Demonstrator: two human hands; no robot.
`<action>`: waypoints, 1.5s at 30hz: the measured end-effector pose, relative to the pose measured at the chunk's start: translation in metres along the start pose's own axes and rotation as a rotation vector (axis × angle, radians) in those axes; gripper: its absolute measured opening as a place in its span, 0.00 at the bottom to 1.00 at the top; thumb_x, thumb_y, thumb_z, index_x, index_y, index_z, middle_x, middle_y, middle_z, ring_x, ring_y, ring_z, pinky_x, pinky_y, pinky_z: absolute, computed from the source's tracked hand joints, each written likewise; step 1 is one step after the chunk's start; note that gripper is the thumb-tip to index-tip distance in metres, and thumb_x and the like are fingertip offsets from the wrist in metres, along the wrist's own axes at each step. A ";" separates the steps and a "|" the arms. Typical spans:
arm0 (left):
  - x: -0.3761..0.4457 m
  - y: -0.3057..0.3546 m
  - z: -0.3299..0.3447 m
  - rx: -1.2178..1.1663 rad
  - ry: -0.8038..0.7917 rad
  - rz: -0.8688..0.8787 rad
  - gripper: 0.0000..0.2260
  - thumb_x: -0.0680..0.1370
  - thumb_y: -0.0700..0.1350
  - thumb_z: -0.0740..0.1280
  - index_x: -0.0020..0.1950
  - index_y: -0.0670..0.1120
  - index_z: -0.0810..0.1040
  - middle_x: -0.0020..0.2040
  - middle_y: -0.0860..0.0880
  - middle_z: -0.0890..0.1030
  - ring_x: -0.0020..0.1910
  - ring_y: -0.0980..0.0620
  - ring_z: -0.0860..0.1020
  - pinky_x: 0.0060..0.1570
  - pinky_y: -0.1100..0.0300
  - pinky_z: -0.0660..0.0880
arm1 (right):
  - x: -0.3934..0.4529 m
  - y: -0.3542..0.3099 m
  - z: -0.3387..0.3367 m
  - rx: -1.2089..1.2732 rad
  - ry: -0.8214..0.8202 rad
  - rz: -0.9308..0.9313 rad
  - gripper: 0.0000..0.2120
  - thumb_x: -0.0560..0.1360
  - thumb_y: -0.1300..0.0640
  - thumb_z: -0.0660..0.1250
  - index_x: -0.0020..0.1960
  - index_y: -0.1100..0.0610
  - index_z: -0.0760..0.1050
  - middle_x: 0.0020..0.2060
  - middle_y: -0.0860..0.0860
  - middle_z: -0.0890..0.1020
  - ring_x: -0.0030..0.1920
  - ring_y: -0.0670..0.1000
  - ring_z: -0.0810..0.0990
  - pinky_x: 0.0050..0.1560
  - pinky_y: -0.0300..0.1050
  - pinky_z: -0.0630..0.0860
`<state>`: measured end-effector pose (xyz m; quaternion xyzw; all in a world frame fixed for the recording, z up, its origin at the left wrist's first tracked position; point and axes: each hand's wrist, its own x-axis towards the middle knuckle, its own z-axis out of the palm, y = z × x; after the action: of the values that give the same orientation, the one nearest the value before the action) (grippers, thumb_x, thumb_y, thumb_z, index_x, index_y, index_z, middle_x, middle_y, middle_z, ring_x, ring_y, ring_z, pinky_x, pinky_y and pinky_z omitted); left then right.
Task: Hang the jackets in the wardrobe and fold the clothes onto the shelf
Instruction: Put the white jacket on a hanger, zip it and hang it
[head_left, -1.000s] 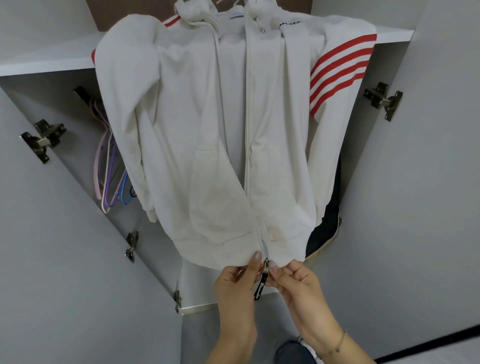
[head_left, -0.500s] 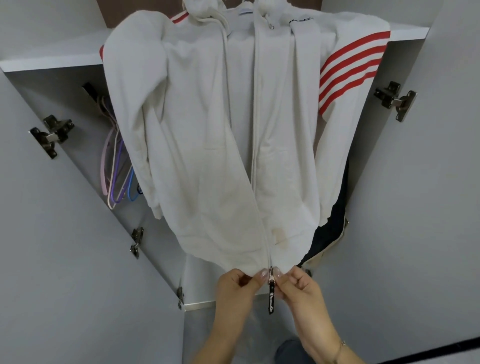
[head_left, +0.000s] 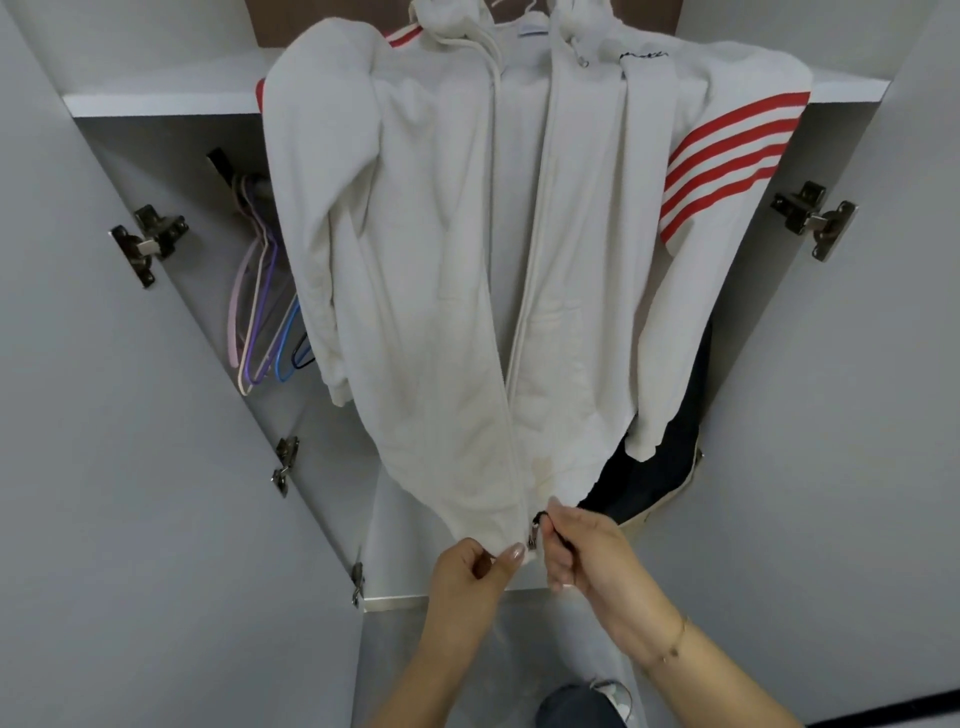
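Note:
A white hooded jacket (head_left: 441, 260) with red sleeve stripes hangs on a hanger in the open wardrobe, its front facing me. My left hand (head_left: 470, 577) pinches the bottom hem on the left side of the zip. My right hand (head_left: 582, 551) grips the black zip pull (head_left: 540, 519) at the bottom of the zip. The zip line runs up the jacket's middle. The hanger's hook is mostly hidden at the top edge.
Several empty coloured hangers (head_left: 265, 322) hang at the left behind the jacket. A dark garment (head_left: 660, 467) hangs behind it on the right. A white shelf (head_left: 166, 98) runs above. Grey wardrobe doors (head_left: 130, 519) stand open on both sides, with metal hinges (head_left: 810, 218).
The zip pull hung loose between both hands' fingertips; now my right hand has closed round it and lifted it. My left hand shifted slightly left along the hem.

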<state>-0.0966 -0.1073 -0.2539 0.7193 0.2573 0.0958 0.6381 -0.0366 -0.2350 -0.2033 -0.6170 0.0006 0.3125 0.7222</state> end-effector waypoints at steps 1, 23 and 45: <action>-0.001 0.002 -0.001 0.032 0.012 0.027 0.19 0.74 0.44 0.73 0.30 0.46 0.66 0.22 0.57 0.64 0.25 0.59 0.62 0.28 0.68 0.61 | 0.002 -0.009 0.003 -0.010 -0.014 -0.007 0.18 0.83 0.55 0.58 0.36 0.59 0.71 0.21 0.49 0.65 0.22 0.47 0.64 0.27 0.40 0.66; 0.053 0.125 -0.012 0.401 0.117 0.496 0.13 0.76 0.55 0.69 0.44 0.47 0.74 0.38 0.53 0.74 0.37 0.56 0.72 0.40 0.61 0.70 | 0.021 -0.169 0.033 -0.469 -0.189 -0.329 0.18 0.82 0.52 0.59 0.38 0.60 0.74 0.22 0.51 0.67 0.23 0.50 0.65 0.28 0.41 0.66; 0.104 0.234 -0.018 0.270 0.144 0.661 0.11 0.75 0.55 0.71 0.49 0.51 0.75 0.47 0.57 0.77 0.44 0.61 0.76 0.44 0.68 0.73 | 0.039 -0.302 0.058 -0.471 -0.131 -0.476 0.16 0.83 0.54 0.59 0.40 0.60 0.75 0.21 0.49 0.65 0.22 0.48 0.63 0.23 0.38 0.62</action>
<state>0.0410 -0.0530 -0.0444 0.8330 0.0654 0.3123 0.4521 0.1086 -0.1786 0.0645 -0.7282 -0.2619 0.1658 0.6113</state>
